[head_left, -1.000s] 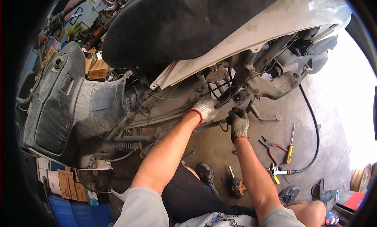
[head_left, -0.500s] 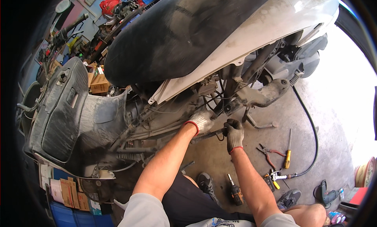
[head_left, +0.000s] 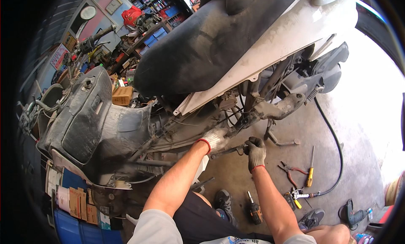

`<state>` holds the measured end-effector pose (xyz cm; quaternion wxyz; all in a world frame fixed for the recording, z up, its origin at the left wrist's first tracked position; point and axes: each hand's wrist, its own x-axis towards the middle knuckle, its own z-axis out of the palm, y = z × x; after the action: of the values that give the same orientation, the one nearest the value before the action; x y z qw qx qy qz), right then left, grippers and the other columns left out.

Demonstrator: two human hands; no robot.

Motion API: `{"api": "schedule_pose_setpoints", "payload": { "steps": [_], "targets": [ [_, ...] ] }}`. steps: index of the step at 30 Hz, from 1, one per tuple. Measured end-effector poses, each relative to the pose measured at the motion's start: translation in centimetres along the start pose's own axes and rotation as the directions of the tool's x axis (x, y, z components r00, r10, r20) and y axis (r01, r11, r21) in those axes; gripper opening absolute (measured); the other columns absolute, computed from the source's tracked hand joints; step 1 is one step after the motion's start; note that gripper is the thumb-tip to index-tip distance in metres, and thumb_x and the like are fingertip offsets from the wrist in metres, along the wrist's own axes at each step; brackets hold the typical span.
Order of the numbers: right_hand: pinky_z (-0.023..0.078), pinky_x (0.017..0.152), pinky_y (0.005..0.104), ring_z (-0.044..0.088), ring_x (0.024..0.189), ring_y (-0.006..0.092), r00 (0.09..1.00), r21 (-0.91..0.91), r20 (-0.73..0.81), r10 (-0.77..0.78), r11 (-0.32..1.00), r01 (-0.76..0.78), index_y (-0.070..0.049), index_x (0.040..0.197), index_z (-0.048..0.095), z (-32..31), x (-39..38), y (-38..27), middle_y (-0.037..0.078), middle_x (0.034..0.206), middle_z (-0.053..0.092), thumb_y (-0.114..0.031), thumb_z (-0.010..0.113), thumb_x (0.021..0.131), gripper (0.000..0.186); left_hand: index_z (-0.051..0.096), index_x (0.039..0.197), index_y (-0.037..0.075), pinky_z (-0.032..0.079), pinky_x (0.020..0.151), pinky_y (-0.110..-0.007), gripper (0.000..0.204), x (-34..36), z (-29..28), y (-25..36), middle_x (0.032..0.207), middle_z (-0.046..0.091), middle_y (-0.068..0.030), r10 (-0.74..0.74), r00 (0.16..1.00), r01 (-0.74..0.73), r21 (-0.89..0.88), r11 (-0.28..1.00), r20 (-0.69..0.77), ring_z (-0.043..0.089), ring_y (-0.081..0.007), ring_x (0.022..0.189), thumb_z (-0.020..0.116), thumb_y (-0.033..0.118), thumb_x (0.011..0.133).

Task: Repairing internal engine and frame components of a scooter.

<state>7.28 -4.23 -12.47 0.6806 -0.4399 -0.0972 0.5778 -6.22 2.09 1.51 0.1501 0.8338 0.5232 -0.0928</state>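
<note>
A partly stripped scooter stands across the view, with a long black seat (head_left: 185, 54) above a white side panel (head_left: 253, 62). My left hand (head_left: 216, 139), in a pale knit glove with a red cuff, reaches in against the lower frame beneath the panel. Its fingertips are lost among the dark parts there. To the right, my right hand (head_left: 256, 153), also gloved and dirty at the fingers, is closed at the end of a dark bar (head_left: 228, 151) running low along the scooter. A metal stand leg (head_left: 280, 142) sticks out just beyond this hand.
On the concrete floor at right lie pliers (head_left: 291, 171), a yellow-handled screwdriver (head_left: 310, 176), a cordless driver (head_left: 255, 212) and an air gun (head_left: 299, 195) on a black hose (head_left: 335, 134). Farther right is a green power tool (head_left: 353, 213). Cardboard boxes (head_left: 78, 204) stand at lower left.
The view has shifted, so more of the back shelves shows and the scooter sits farther right. Both hands keep their places on the scooter parts.
</note>
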Motion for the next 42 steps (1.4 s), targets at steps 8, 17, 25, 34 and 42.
{"api": "schedule_pose_setpoints", "payload": {
  "steps": [8,17,25,34,42],
  "targets": [
    [0.049,0.054,0.0267,0.061,0.063,0.0167,0.999,-0.067,0.051,-0.016,0.998,0.019,0.003,0.106,0.059,-0.6,-3.2,-0.8,0.012,0.088,0.064,0.0,0.054,0.084,0.023,0.06,0.119,0.005,0.047,0.09,-0.036,0.041,-5.1,-1.9,0.6,0.11,0.066,-0.0175,-0.048,0.998,0.046,-0.033,0.998,-0.039,0.062,-0.0294,0.103,0.057,0.028,0.086],
    [0.046,0.054,0.0272,0.058,0.06,0.0159,0.982,-0.125,0.186,-0.029,0.991,0.053,-0.003,0.104,0.06,-0.3,-6.7,-0.9,0.007,0.084,0.063,0.002,0.056,0.083,0.023,0.06,0.116,0.004,0.046,0.093,-0.041,0.045,-9.9,-4.6,-0.1,0.115,0.062,-0.022,0.039,0.99,-0.042,-0.02,0.999,-0.138,0.058,-0.0353,0.109,0.057,0.033,0.083],
    [0.043,0.046,0.0273,0.057,0.052,0.0159,0.989,-0.184,0.147,-0.03,0.981,0.057,-0.003,0.098,0.06,-1.7,-8.8,-2.5,0.007,0.075,0.062,0.001,0.061,0.078,0.021,0.06,0.116,0.005,0.044,0.095,-0.041,0.039,-15.3,-9.1,1.0,0.113,0.063,-0.0209,0.046,0.97,-0.026,0.086,0.996,-0.24,0.058,-0.0346,0.11,0.053,0.029,0.086],
    [0.044,0.046,0.0277,0.057,0.05,0.017,0.974,-0.151,0.225,-0.01,0.987,0.045,-0.003,0.095,0.059,-0.3,-8.6,-2.0,0.008,0.075,0.062,0.0,0.058,0.08,0.015,0.06,0.111,0.005,0.047,0.093,-0.04,0.034,-19.5,-21.1,-10.3,0.109,0.065,-0.0167,-0.159,0.742,0.471,0.338,0.815,-0.651,0.061,-0.0303,0.105,0.046,0.028,0.09],
    [0.044,0.043,0.0292,0.057,0.049,0.0181,0.987,-0.251,0.124,0.099,0.966,-0.065,-0.003,0.094,0.058,-3.1,-3.5,2.4,0.01,0.072,0.061,0.002,0.056,0.079,0.016,0.057,0.113,0.01,0.052,0.083,-0.044,0.029,-21.5,-33.8,-22.7,0.111,0.062,-0.0184,-0.183,0.259,0.856,0.137,0.499,-0.949,0.063,-0.0337,0.098,0.05,0.028,0.091]
  ]
}}
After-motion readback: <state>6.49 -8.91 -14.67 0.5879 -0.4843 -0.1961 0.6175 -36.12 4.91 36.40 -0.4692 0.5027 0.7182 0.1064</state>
